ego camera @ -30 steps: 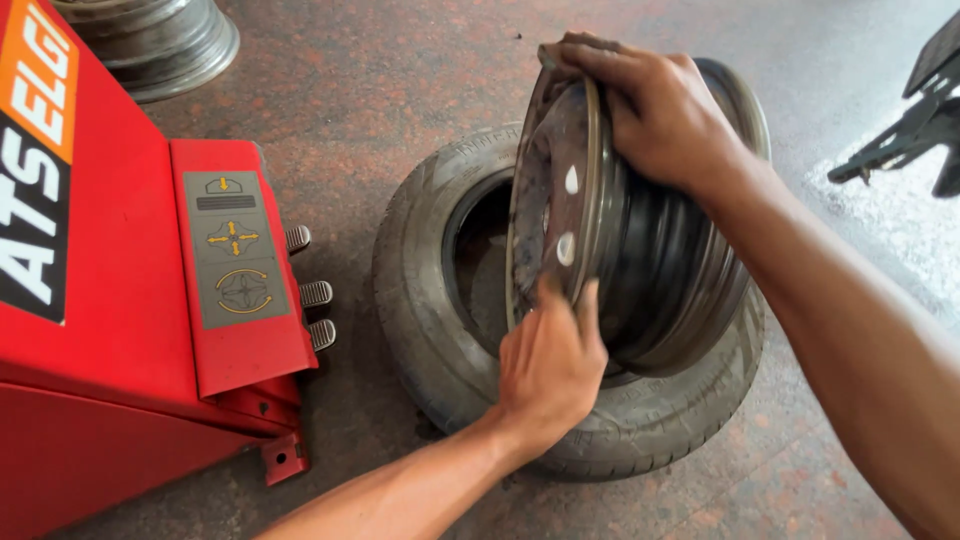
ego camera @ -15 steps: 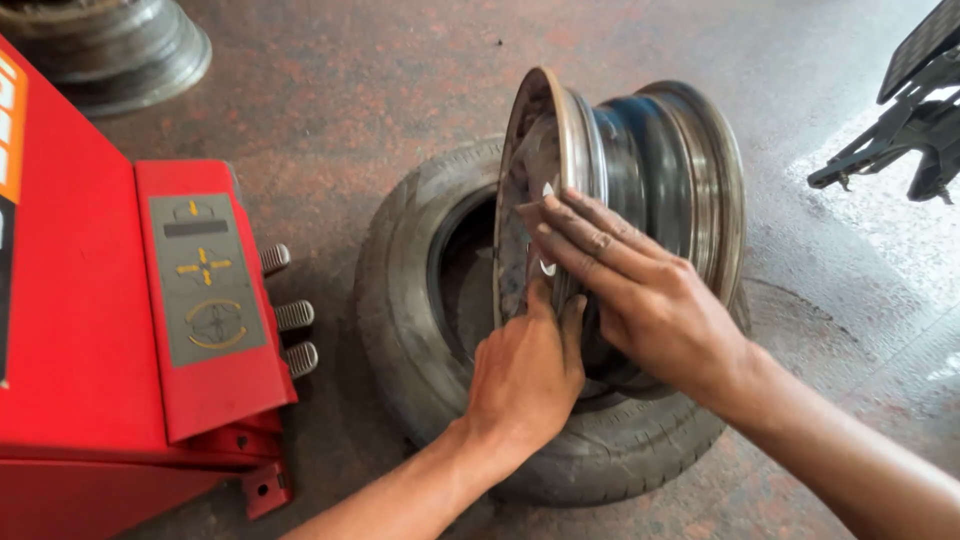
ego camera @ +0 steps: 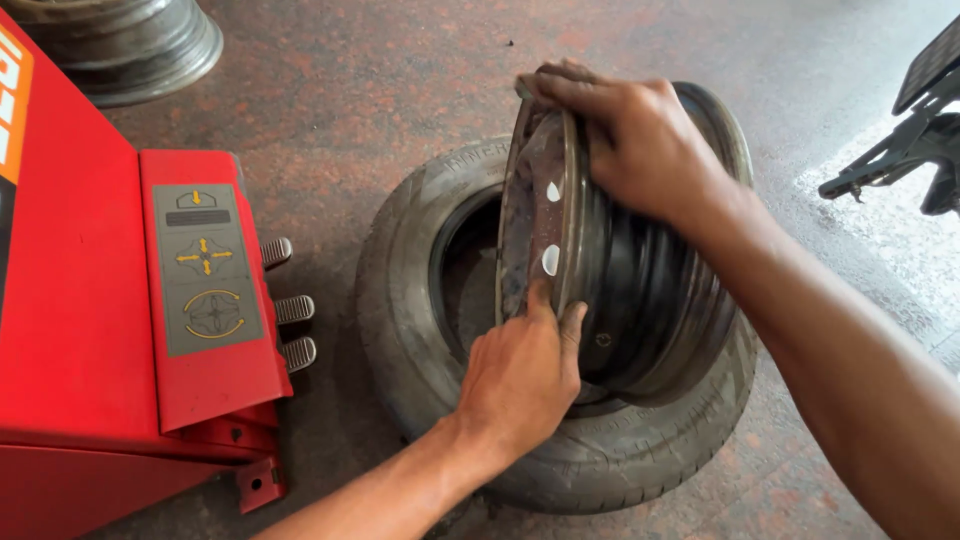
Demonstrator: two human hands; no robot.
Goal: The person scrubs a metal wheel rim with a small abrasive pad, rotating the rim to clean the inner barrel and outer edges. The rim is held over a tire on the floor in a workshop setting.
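A dark steel wheel rim (ego camera: 640, 290) stands on edge inside a black tyre (ego camera: 420, 330) that lies flat on the floor. My right hand (ego camera: 630, 140) grips the rim's top edge, fingers curled over the front lip. My left hand (ego camera: 520, 375) holds the rim's lower front edge, thumb pressed on the rusty face with its oval holes. The rim's far side is partly hidden behind my right arm.
A red tyre-changing machine (ego camera: 90, 330) with a grey pictogram panel and three metal pedals (ego camera: 290, 310) stands at the left, close to the tyre. Another bare rim (ego camera: 120, 40) lies at the top left. A black metal stand (ego camera: 915, 140) is at the right edge.
My right hand has gone from the rim's front face back up to its top edge. The left hand stays at the lower edge. The rim has tilted a little.
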